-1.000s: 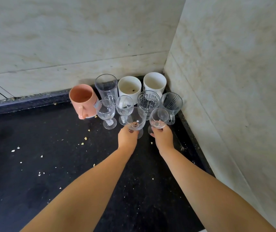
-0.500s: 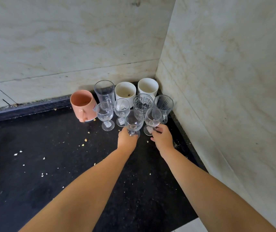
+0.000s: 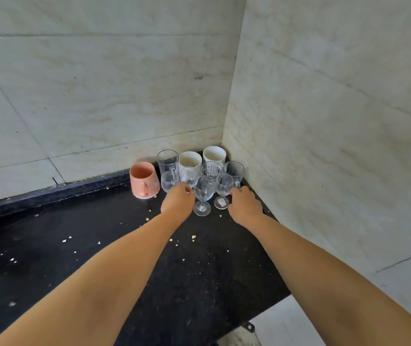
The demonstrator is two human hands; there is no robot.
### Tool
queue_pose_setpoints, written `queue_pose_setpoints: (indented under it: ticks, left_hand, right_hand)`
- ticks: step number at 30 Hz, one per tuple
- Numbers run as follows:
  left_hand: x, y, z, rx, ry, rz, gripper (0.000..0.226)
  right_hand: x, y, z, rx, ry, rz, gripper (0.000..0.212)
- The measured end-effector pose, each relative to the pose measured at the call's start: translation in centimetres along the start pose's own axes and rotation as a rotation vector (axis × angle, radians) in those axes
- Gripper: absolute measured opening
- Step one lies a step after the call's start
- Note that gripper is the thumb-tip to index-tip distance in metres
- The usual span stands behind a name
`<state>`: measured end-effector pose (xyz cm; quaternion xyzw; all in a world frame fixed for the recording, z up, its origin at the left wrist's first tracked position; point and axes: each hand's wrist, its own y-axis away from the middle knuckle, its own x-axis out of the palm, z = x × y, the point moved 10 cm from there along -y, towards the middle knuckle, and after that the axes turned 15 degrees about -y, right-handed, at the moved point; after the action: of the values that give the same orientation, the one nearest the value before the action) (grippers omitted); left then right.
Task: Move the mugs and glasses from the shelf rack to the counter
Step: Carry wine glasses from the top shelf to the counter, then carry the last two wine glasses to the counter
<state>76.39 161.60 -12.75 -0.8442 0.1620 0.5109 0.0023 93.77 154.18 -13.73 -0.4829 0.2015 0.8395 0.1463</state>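
Two stemmed glasses stand upright on the black counter (image 3: 74, 258) in the corner: one (image 3: 203, 193) in front, the other (image 3: 223, 188) to its right. My left hand (image 3: 178, 203) rests just left of the front glass with loosely curled fingers and holds nothing. My right hand (image 3: 245, 206) is just right of the other glass, also holding nothing. Behind them stand a pink mug (image 3: 144, 179), a tall tumbler (image 3: 167, 159), two white mugs (image 3: 190, 159) (image 3: 214, 154), a patterned glass (image 3: 210, 168), a ribbed glass mug (image 3: 235, 169) and two more stemmed glasses (image 3: 169, 181) (image 3: 189, 174).
Marble walls close the corner behind (image 3: 99, 96) and on the right (image 3: 324, 121). Pale crumbs (image 3: 193, 237) are scattered over the counter. The counter's front edge ends at the lower right, with white tile (image 3: 287, 320) below it.
Both hands have let go of the two stemmed glasses, which now stand on the counter. The hands have drawn apart to either side, and the view has tilted up and back.
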Motion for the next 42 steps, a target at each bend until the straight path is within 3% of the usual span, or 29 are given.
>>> queue_pose_setpoints:
  ticks: [6,13,19,31,36,42]
  left_hand:
    - [-5.8,4.1,2.6,-0.006,-0.091,-0.107,0.027]
    - [-10.1,11.6,10.0,-0.268,-0.177,-0.200,0.025]
    - [-8.8,24.1,13.1,-0.468,-0.206,-0.309,0.028]
    - [-5.7,55.5,20.3,-0.933,-0.140,-0.452,0.025]
    - [-5.1,74.7,22.7,-1.152,-0.113,-0.578,0.026]
    - [-1.5,98.1,23.3,-1.379,-0.097,-0.640,0.024]
  right_hand:
    - [-0.4,3.4,7.7,-0.278,0.184,0.081,0.038]
    - [1.8,9.9,16.3,-0.601,0.175,0.158,0.028]
    - [5.0,20.4,18.3,-0.845,0.282,0.305,0.031]
    - [15.3,46.8,19.6,-1.254,0.443,0.587,0.032]
    - [18.6,65.7,20.0,-1.533,0.491,0.695,0.032]
    - [22.9,88.3,16.4,-1.718,0.474,0.817,0.033]
